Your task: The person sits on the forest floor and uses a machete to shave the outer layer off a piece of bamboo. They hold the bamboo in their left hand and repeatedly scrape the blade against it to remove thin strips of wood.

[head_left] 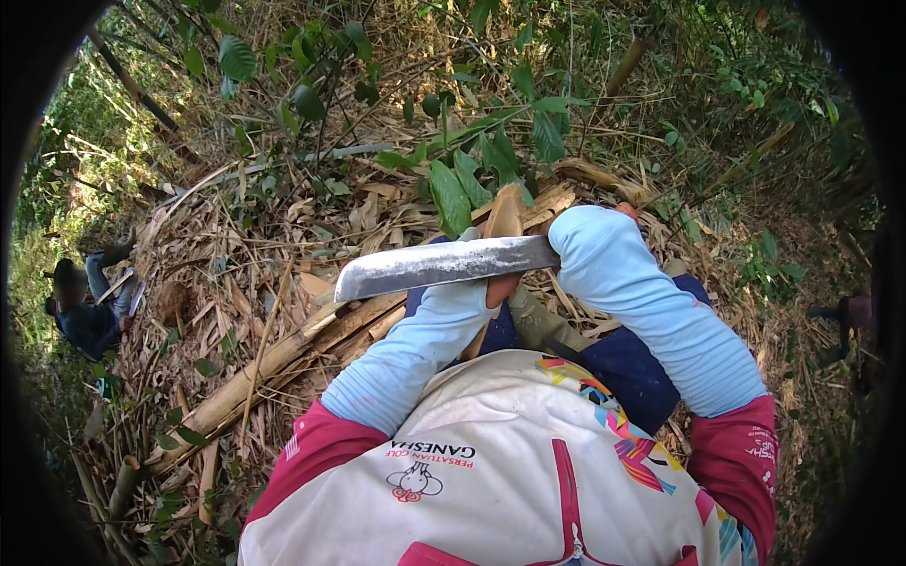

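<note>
Machete blade (444, 266) level, tip toward the person's left.

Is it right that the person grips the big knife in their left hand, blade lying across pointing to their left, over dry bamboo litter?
Not quite: the head view shows the right hand gripping the knife; the left hand holds a tan bamboo piece. The rest stands.

My one view comes from a head-worn fisheye camera. It looks steeply down, close over the forearms, at leaf-littered ground (236, 283).
</note>
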A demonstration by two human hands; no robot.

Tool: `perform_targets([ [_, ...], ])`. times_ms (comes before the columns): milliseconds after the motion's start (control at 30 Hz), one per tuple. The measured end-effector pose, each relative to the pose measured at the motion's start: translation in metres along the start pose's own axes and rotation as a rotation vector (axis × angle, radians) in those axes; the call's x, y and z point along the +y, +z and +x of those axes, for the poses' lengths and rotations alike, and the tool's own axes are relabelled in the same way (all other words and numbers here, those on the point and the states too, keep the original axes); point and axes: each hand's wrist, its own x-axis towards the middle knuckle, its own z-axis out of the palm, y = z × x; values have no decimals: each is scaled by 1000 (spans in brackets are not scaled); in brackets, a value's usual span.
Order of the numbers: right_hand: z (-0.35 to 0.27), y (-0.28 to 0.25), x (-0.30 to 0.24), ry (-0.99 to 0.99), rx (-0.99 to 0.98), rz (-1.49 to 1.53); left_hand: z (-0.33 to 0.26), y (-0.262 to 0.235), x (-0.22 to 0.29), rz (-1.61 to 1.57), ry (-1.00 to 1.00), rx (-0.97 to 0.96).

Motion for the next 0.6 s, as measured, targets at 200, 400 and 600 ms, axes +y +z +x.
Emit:
perform_targets([
  [200,-2,15,4,-46,63,63,-5,-6,-21,-175,-111,-53],
  [400,9,-5,-3,69,-289,-24,-9,1,5,-308,-165,-55],
  [600,15,-18,0,87,-442,-60,-10,-3,-11,-1094,-281,-142],
])
